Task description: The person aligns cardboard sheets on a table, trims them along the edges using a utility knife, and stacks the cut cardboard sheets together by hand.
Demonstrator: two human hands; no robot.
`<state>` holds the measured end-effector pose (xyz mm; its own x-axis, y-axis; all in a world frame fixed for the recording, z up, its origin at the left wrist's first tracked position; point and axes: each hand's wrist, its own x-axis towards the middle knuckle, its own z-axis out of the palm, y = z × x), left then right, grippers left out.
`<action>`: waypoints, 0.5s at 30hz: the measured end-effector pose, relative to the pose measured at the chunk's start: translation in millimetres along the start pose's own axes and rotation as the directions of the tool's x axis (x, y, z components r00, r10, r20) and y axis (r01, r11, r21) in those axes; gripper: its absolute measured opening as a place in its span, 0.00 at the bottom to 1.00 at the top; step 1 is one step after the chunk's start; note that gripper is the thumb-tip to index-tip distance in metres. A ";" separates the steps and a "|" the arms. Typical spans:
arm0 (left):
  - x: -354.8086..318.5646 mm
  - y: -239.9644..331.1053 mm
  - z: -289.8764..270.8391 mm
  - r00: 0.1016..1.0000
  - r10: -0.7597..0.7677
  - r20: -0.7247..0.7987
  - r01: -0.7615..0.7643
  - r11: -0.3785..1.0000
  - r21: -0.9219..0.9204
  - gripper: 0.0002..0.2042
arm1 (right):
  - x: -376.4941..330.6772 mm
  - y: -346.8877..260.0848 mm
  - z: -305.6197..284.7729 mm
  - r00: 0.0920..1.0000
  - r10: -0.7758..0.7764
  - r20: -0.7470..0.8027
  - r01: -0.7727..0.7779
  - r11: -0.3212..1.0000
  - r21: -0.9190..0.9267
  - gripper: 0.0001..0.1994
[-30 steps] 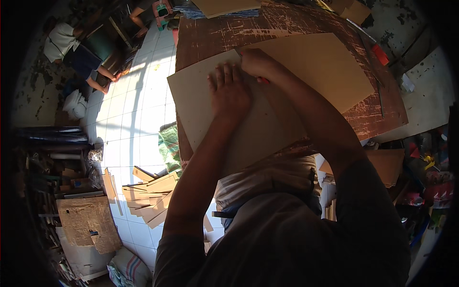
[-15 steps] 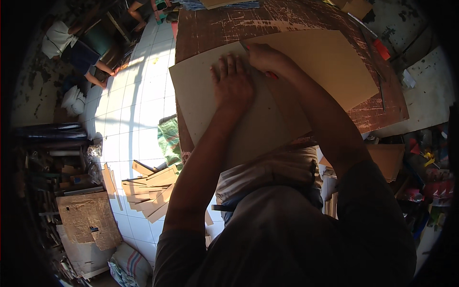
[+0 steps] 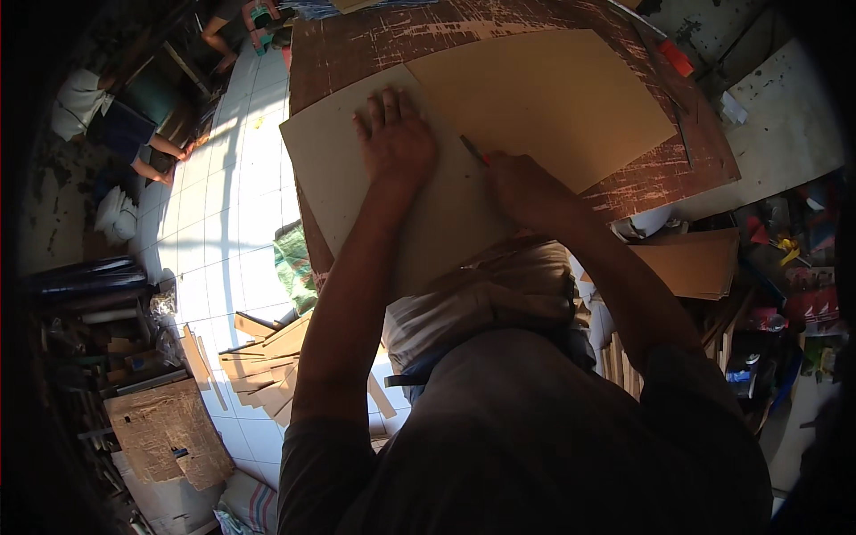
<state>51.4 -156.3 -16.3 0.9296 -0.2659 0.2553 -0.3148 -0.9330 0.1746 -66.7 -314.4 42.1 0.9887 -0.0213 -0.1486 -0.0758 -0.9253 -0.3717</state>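
Grey board [image 3: 446, 209] | left hand [image 3: 399, 150] flat on it, fingers spread | right hand [image 3: 528, 191] clenched round knife [image 3: 475, 152], blade forward-left

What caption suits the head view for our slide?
Left hand flat on a greyish sheet; right hand grips a slim knife.

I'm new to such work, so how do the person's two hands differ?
The left hand lies flat and open on the greyish board; the right hand is curled around a thin, partly red tool. The left hand is higher in the picture than the right. Both are bare.
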 end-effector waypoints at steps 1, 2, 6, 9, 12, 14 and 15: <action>1.1 1.2 -0.7 1.000 0.003 0.000 -0.003 1.000 -0.002 0.29 | -20.2 4.6 3.3 0.999 0.032 0.011 -0.032 0.999 -0.014 0.15; 0.4 1.2 -0.7 1.000 0.009 -0.005 -0.009 1.000 0.009 0.29 | -39.5 6.6 5.9 0.998 0.062 0.022 -0.063 0.998 0.016 0.15; 1.4 4.2 -1.2 1.000 0.018 0.006 -0.018 0.998 -0.054 0.29 | -118.4 10.7 8.6 1.000 0.010 -0.015 -0.008 0.991 0.136 0.13; -0.5 4.1 -5.6 1.000 0.016 0.013 -0.015 1.000 -0.023 0.29 | -146.7 6.4 2.8 0.996 0.085 0.040 -0.090 0.988 0.123 0.12; -1.5 0.8 -5.5 1.000 0.010 0.026 -0.008 0.998 -0.062 0.29 | -151.5 4.8 2.8 0.978 0.166 0.124 -0.179 0.979 0.095 0.12; 0.3 4.8 -6.8 1.000 0.012 0.024 -0.011 0.998 -0.055 0.29 | -152.8 8.7 8.0 0.989 0.131 0.071 -0.135 0.989 0.059 0.13; -1.1 5.7 -6.2 0.999 0.011 0.030 -0.010 0.999 -0.048 0.29 | -153.6 8.8 7.8 0.989 0.127 0.075 -0.131 0.990 0.056 0.13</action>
<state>47.3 -159.8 -9.7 0.9313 -0.2837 0.2282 -0.3328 -0.9177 0.2171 -220.3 -316.3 54.5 0.9586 -0.1104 -0.2626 -0.2123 -0.8917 -0.3998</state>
